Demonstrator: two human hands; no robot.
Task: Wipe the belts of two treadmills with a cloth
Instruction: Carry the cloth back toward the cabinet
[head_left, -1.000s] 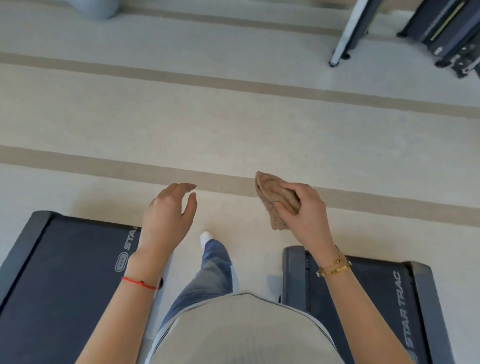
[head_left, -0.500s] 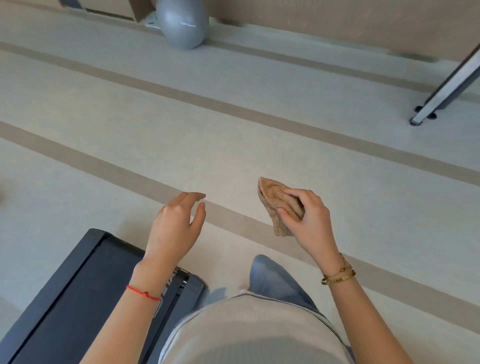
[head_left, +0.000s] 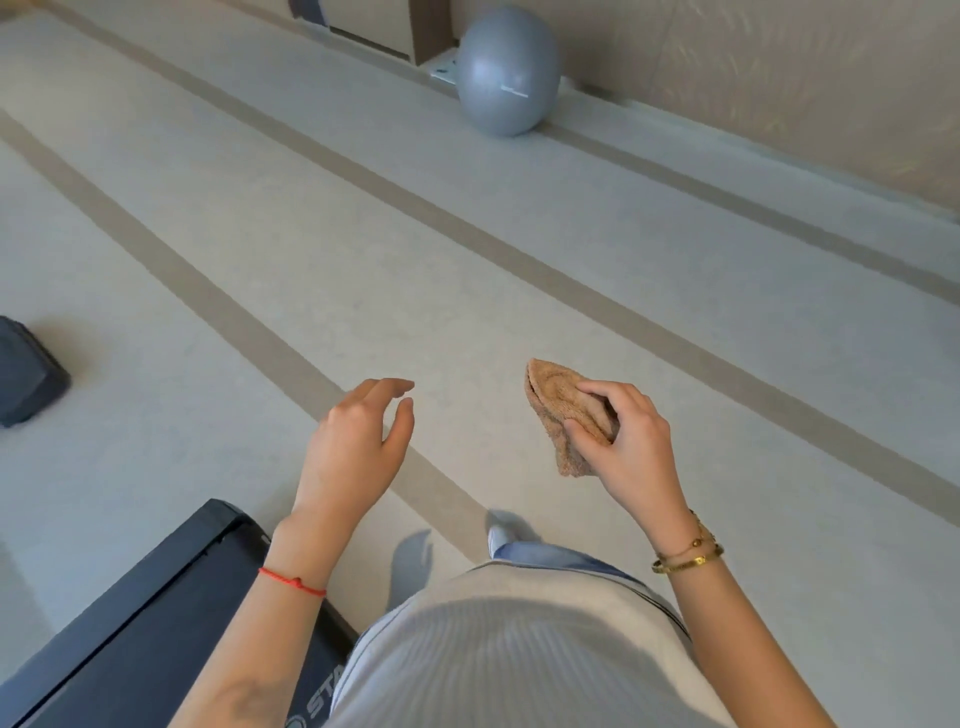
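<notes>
My right hand (head_left: 626, 447) grips a folded brown cloth (head_left: 558, 410) at waist height, above bare floor. My left hand (head_left: 358, 449) hovers beside it with loosely spread fingers and holds nothing. The rear end of one dark treadmill (head_left: 140, 618) shows at the bottom left, below my left forearm, with part of its belt and white lettering. A second dark treadmill end (head_left: 23, 374) pokes in at the left edge.
A pale floor with tan stripes (head_left: 467, 234) stretches ahead. A grey exercise ball (head_left: 506, 73) rests against the beige wall at the top. My own leg and white shoe (head_left: 501, 535) show between my arms.
The view has swung left: the right treadmill dropped out of sight, the left one slid to the bottom corner, and the grey ball came closer in view. Both hands keep their pose.
</notes>
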